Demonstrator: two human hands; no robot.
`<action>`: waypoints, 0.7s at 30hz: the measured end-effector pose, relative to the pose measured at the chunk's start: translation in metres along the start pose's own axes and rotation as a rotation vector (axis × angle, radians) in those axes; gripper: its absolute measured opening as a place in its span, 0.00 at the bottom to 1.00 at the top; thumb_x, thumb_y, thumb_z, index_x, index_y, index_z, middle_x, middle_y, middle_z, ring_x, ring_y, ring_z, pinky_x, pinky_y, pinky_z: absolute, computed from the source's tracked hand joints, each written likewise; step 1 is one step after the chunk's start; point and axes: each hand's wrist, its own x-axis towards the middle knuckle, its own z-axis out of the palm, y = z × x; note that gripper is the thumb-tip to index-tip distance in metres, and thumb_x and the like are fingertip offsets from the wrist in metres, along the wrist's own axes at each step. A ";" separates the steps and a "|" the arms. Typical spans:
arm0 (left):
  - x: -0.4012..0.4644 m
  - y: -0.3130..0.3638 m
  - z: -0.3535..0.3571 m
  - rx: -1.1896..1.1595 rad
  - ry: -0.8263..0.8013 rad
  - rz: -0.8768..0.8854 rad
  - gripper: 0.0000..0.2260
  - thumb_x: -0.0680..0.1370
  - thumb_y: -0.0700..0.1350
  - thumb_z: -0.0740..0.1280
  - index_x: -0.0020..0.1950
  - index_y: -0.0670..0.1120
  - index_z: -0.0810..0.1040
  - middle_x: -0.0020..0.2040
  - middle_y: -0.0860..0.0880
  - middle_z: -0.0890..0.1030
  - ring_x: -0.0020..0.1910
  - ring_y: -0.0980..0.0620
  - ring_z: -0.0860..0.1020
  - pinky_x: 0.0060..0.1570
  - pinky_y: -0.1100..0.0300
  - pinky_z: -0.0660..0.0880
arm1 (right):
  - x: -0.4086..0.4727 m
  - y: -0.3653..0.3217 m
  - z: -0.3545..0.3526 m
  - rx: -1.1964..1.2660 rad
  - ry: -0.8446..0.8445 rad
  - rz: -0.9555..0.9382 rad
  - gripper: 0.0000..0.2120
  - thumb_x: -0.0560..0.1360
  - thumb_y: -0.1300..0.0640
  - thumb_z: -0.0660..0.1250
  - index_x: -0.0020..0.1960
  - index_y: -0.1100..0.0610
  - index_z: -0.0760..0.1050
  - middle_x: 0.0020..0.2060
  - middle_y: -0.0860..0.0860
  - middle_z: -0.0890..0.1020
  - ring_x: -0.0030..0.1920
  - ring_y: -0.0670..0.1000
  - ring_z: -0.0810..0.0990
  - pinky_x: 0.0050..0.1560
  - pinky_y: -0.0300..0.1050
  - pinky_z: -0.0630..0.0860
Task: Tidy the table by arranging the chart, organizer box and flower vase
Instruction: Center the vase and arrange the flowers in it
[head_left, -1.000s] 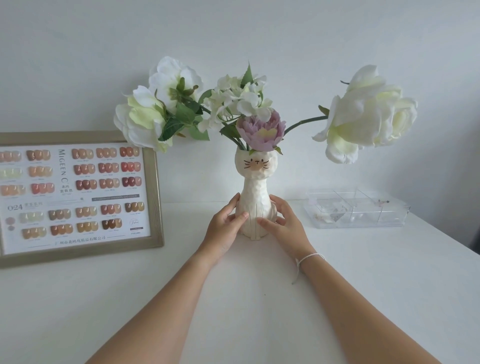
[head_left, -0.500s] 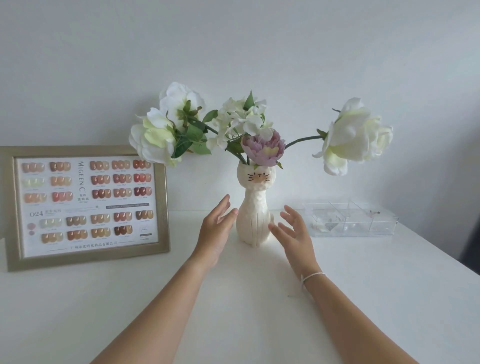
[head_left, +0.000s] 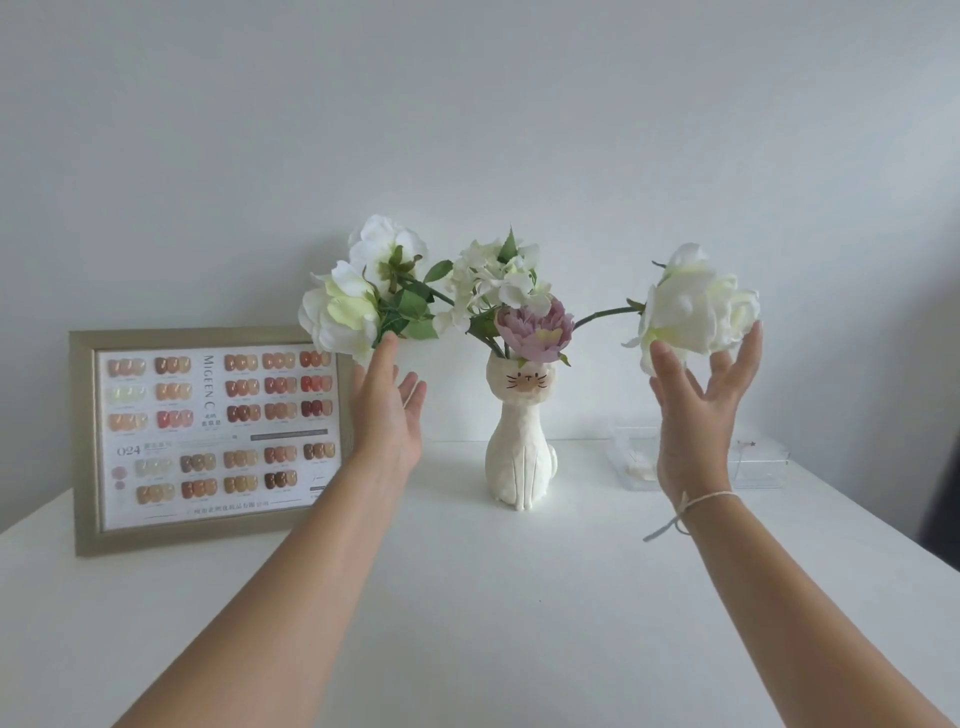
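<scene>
Vase (head_left: 521, 457): a white cat-shaped piece, upright on the white table (head_left: 467, 597), near the back edge and centred between the chart (head_left: 208, 436) and the box (head_left: 758, 462). Neither hand touches it. It holds a bunch of flowers: a mauve bloom (head_left: 535, 330) at the mouth, small white blossoms above, two white blooms out to the left and one large white rose (head_left: 696, 306) on a long stem out to the right. Left hand (head_left: 387, 410): raised, fingers open and extended, palm turned inward; the fingertip reaches the underside of the left bloom (head_left: 340, 312), at or just below its leaves; whether it makes contact cannot be told. Right hand (head_left: 698, 415): raised, fingers spread wide open beneath the rose, the fingertips at its lower petals; nothing is gripped. A thin white string (head_left: 696, 506) is tied round the right wrist. The chart, a framed sheet of nail colour samples, stands leaning at the wall, left of the vase. The box, clear plastic with compartments, lies on the table right of the vase, partly hidden behind the right hand.
</scene>
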 end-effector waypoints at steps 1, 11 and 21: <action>-0.001 0.005 0.000 -0.024 0.026 0.011 0.27 0.74 0.51 0.68 0.70 0.49 0.64 0.69 0.43 0.67 0.60 0.47 0.72 0.57 0.57 0.73 | 0.002 -0.004 0.001 -0.007 0.000 -0.011 0.41 0.67 0.48 0.70 0.71 0.35 0.49 0.72 0.44 0.59 0.62 0.44 0.74 0.64 0.47 0.70; -0.005 0.037 0.008 0.046 0.025 0.181 0.31 0.76 0.45 0.66 0.74 0.54 0.55 0.70 0.46 0.66 0.61 0.46 0.71 0.56 0.58 0.72 | 0.014 -0.019 0.000 -0.077 0.020 -0.015 0.32 0.69 0.50 0.70 0.66 0.36 0.58 0.60 0.33 0.69 0.50 0.28 0.76 0.65 0.57 0.70; 0.007 0.048 0.013 0.207 0.044 0.241 0.26 0.77 0.42 0.65 0.72 0.51 0.61 0.54 0.52 0.73 0.59 0.48 0.75 0.51 0.61 0.74 | 0.024 -0.019 0.002 -0.109 0.008 0.029 0.28 0.69 0.50 0.70 0.66 0.44 0.64 0.55 0.38 0.75 0.49 0.34 0.79 0.63 0.59 0.72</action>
